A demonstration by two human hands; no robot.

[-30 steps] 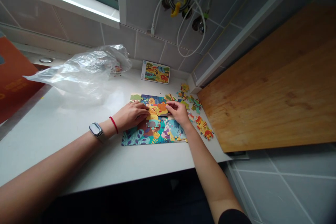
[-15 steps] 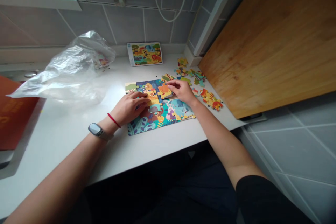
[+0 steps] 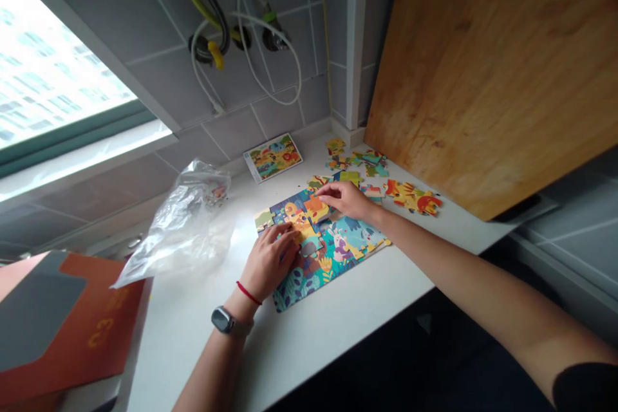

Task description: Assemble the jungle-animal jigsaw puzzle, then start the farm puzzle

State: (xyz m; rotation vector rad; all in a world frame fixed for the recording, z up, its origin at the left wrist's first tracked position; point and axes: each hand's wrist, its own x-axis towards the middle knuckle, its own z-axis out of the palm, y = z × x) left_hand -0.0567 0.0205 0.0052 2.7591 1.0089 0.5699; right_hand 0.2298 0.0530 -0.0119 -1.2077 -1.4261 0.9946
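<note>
A colourful jigsaw board [image 3: 295, 283] lies on the white tabletop, several pieces laid over its picture. My right hand [image 3: 351, 201] pinches an orange-and-yellow puzzle piece [image 3: 316, 208] by its upper edge, over the board's upper middle. The piece's right side looks slightly raised. My left hand [image 3: 271, 259] rests with fingers stretched flat on yellow joined pieces [image 3: 302, 230] at the board's left. It holds nothing. A blue animal piece group [image 3: 355, 235] sits on the board's right side.
Loose puzzle pieces [image 3: 412, 198] are scattered to the right and behind the board. A picture card [image 3: 274, 158] leans near the wall. A clear plastic bag [image 3: 186, 225] and an orange box [image 3: 106, 328] lie left. A wooden panel [image 3: 483, 77] stands on the right.
The view has tilted and turned, showing more window, wall pipes and orange box. Both hands stay at the same places on the board, the right one still pinching the orange piece.
</note>
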